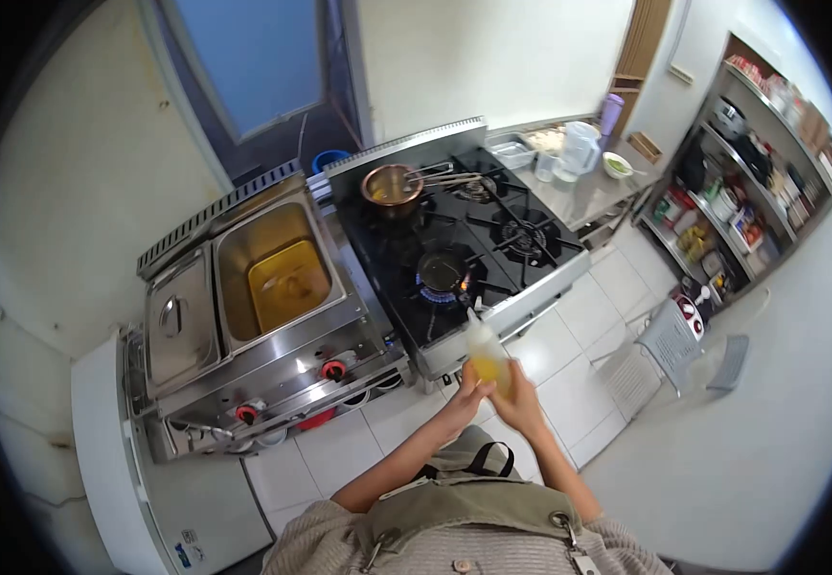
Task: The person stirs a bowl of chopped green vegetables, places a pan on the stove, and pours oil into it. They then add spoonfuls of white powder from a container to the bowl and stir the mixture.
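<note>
A clear squeeze bottle [485, 351] with yellow liquid in its lower part is held between my two hands, its nozzle pointing up and away toward the stove [473, 216]. My left hand [467, 398] wraps the bottle's base from the left. My right hand [519, 398] closes round it from the right. Just beyond the nozzle, a blue flame burns under a small dark pan or burner top [444, 272]; which one it is, I cannot tell. A copper-coloured pot [392, 190] with utensils in it stands on the back left burner.
Left of the stove is a steel fryer unit [282, 335] with yellow oil in one basin and a lid [178, 311] over the other. A side counter [579, 196] holds a clear jug [577, 151] and a bowl [617, 165]. Grey chair [670, 345] at right, shelves behind.
</note>
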Demonstrator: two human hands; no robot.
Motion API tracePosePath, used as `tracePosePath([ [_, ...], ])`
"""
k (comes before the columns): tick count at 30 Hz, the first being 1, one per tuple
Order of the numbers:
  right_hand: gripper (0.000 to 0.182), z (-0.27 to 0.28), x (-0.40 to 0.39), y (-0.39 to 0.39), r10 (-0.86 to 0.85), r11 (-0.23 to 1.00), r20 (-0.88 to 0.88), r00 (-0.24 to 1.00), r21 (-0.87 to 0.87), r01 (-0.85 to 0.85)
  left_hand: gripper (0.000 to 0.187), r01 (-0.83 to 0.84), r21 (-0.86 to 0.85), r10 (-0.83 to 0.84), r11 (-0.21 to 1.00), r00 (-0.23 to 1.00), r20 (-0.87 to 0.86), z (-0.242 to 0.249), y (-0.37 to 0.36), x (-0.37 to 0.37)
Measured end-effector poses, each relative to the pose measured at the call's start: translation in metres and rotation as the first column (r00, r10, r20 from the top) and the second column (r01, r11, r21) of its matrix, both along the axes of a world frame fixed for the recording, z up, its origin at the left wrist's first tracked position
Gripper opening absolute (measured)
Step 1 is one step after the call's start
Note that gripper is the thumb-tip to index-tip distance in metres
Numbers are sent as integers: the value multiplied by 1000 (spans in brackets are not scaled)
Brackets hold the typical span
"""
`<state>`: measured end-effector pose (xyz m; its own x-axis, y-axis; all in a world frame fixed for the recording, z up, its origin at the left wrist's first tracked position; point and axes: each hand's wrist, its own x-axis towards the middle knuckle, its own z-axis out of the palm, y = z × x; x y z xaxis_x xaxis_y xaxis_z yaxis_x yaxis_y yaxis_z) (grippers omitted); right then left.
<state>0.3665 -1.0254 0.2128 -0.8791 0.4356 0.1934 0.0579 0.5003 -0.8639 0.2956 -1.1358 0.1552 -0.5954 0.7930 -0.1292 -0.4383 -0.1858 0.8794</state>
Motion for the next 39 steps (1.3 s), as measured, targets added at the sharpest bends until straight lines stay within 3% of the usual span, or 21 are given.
tracePosePath([
  [1, 50, 2, -15, 16, -34, 998, 49, 998, 56, 31, 63, 21, -119, -37, 993, 991, -130, 8, 1, -10],
  [2, 51, 6, -29, 32, -72, 991, 91, 993, 118, 61, 63, -1, -115, -13, 993, 992, -123, 4, 0, -16],
  [4, 54, 29, -58, 66, -77, 920, 275, 958, 391, -39, 61, 68, -140, -74, 988, 996, -43, -1, -2, -27],
  [5, 55, 28, -72, 86, -99, 853, 339, 936, 513, -95, 54, 85, -231, -87, 969, 996, 0, 2, -10, -29],
  [8, 50, 35, -115, 124, -128, 680, 391, 911, 703, -206, 44, 33, -312, -20, 949, 999, 46, -36, -31, -30],
  [15, 31, 32, -184, 149, -90, 468, 454, 886, 805, -365, 39, -49, -433, 152, 900, 966, 208, -79, -40, -18],
  [19, 27, 40, -207, 144, -75, 402, 485, 871, 814, -419, 46, -91, -349, 169, 932, 966, 198, -108, 9, -31],
  [21, 25, 48, -214, 139, -67, 376, 478, 876, 825, -422, 54, -113, -394, 178, 912, 975, 134, -111, 42, -44],
  [24, 22, 52, -221, 138, -75, 324, 474, 877, 843, -428, 57, -127, -380, 204, 916, 964, 172, -117, 79, -61],
  [26, 20, 54, -220, 137, -73, 275, 508, 858, 838, -472, 61, -126, -280, 199, 952, 947, 251, -125, 97, -69],
  [30, 19, 54, -218, 128, -65, 277, 608, 791, 773, -571, 49, -136, -255, 213, 957, 928, 304, -127, 107, -74],
  [33, 18, 51, -226, 126, -57, 284, 480, 876, 848, -446, 40, -169, -238, 238, 956, 924, 300, -120, 108, -73],
  [39, 20, 58, -216, 130, -143, 281, 538, 830, 827, -487, 35, -182, -238, 253, 954, 915, 315, -117, 113, -78],
])
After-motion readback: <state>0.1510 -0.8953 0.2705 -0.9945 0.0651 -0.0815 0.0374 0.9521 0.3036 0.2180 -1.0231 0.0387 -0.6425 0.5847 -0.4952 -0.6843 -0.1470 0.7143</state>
